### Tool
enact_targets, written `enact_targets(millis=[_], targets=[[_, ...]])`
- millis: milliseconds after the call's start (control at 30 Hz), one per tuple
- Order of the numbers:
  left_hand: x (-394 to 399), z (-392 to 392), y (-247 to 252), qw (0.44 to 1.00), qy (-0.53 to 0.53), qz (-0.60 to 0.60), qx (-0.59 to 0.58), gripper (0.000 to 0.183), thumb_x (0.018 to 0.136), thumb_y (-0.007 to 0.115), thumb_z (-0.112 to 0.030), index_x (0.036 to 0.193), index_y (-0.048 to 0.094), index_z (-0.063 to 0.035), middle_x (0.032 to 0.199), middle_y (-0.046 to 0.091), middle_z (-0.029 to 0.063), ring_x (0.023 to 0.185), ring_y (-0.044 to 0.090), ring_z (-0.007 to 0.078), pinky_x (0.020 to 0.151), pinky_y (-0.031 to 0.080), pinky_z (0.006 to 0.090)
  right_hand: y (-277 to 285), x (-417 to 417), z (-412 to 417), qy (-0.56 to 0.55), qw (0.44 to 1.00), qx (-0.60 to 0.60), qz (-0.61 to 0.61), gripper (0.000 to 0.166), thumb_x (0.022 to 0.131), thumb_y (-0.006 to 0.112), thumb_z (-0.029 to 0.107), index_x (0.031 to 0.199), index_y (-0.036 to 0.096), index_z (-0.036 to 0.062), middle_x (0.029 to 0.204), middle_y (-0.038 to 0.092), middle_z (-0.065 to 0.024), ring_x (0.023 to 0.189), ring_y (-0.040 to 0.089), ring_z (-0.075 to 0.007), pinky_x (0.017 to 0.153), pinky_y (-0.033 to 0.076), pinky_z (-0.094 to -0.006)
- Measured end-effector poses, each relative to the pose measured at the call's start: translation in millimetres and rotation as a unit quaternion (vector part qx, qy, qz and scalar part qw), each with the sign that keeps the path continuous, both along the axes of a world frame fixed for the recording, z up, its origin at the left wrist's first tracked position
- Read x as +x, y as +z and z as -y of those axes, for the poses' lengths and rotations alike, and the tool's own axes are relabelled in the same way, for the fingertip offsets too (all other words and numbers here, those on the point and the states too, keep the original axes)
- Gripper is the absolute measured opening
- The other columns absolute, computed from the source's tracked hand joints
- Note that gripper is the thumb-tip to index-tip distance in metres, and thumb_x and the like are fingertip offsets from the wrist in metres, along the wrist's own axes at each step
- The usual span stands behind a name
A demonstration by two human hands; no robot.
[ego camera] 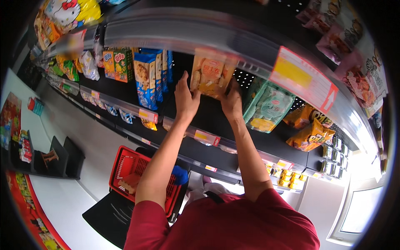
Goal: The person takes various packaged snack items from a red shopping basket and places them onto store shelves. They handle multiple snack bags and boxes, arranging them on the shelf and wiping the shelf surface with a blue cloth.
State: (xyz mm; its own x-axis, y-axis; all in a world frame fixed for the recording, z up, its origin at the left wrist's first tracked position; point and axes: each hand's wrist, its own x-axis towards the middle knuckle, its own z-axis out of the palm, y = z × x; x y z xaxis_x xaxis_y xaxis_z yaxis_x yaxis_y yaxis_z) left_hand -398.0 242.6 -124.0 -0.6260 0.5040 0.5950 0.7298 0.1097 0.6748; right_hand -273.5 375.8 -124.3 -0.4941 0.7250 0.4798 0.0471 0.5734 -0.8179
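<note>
An orange and cream snack bag (210, 73) stands upright on the black shelf, between my two hands. My right hand (232, 101) touches its lower right side; whether the fingers grip it is hard to tell. On its left, my left hand (187, 101) has its fingers apart and holds nothing. To the right of my right hand stands a green snack bag (269, 106). Blue cookie boxes (146, 81) stand in a row to the left, beside yellow and green snack boxes (118, 65).
A red shopping basket (120, 181) with a package and a blue item inside is low on the left. A clear shelf rail with a large price tag (303, 78) crosses above my hands. Orange snack bags (312, 135) lie farther right. A black shelf rack (59, 161) stands at the left.
</note>
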Motion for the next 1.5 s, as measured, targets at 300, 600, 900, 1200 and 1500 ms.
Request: enact_targets(millis=[300, 600, 900, 1200, 1500], targets=[[105, 242, -130, 0.977, 0.158, 0.140, 0.011, 0.050, 0.087, 0.062, 0.005, 0.135, 0.054, -0.0040, 0.123, 0.061, 0.0172, 0.112, 0.061, 0.0346, 0.091, 0.053, 0.0405, 22, 93, 152, 0.127, 0.984, 0.088, 0.092, 0.046, 0.092, 0.066, -0.002, 0.138, 0.057, 0.0009, 0.127, 0.063, -0.0199, 0.116, 0.062, -0.0317, 0.093, 0.054, -0.0389], [120, 476, -297, 0.760, 0.510, 0.338, -0.221, 0.063, 0.088, 0.070, -0.016, 0.143, 0.042, -0.0023, 0.136, 0.050, 0.0209, 0.123, 0.054, 0.0445, 0.100, 0.049, 0.0508, -56, 135, 276, 0.352, 0.901, -0.039, 0.252, 0.036, 0.090, 0.068, -0.004, 0.125, 0.066, 0.0028, 0.118, 0.064, -0.0181, 0.106, 0.066, -0.0316, 0.078, 0.061, -0.0369], [62, 513, -304, 0.688, 0.519, 0.396, -0.318, 0.041, 0.095, 0.061, -0.025, 0.126, 0.050, -0.0010, 0.131, 0.053, 0.0236, 0.114, 0.062, 0.0476, 0.094, 0.053, 0.0549, -56, 125, 297, 0.352, 0.882, 0.008, 0.313, 0.032, 0.092, 0.067, -0.002, 0.123, 0.065, 0.0023, 0.116, 0.065, -0.0163, 0.101, 0.068, -0.0292, 0.081, 0.059, -0.0359], [46, 532, -354, 0.675, 0.510, 0.446, -0.293, 0.033, 0.101, 0.055, -0.029, 0.118, 0.058, -0.0004, 0.124, 0.062, 0.0257, 0.110, 0.067, 0.0404, 0.090, 0.055, 0.0504, -68, 139, 321, 0.359, 0.870, 0.035, 0.336, 0.028, 0.089, 0.071, 0.007, 0.117, 0.068, 0.0057, 0.103, 0.067, -0.0138, 0.096, 0.067, -0.0303, 0.083, 0.055, -0.0417], [35, 557, -450, 0.685, 0.441, 0.506, -0.284, 0.033, 0.094, 0.065, -0.027, 0.115, 0.068, -0.0026, 0.114, 0.070, 0.0225, 0.110, 0.068, 0.0333, 0.092, 0.055, 0.0414, -73, 151, 323, 0.371, 0.855, 0.053, 0.359, 0.029, 0.088, 0.072, 0.011, 0.116, 0.069, 0.0084, 0.103, 0.066, -0.0140, 0.099, 0.066, -0.0335, 0.083, 0.055, -0.0428]])
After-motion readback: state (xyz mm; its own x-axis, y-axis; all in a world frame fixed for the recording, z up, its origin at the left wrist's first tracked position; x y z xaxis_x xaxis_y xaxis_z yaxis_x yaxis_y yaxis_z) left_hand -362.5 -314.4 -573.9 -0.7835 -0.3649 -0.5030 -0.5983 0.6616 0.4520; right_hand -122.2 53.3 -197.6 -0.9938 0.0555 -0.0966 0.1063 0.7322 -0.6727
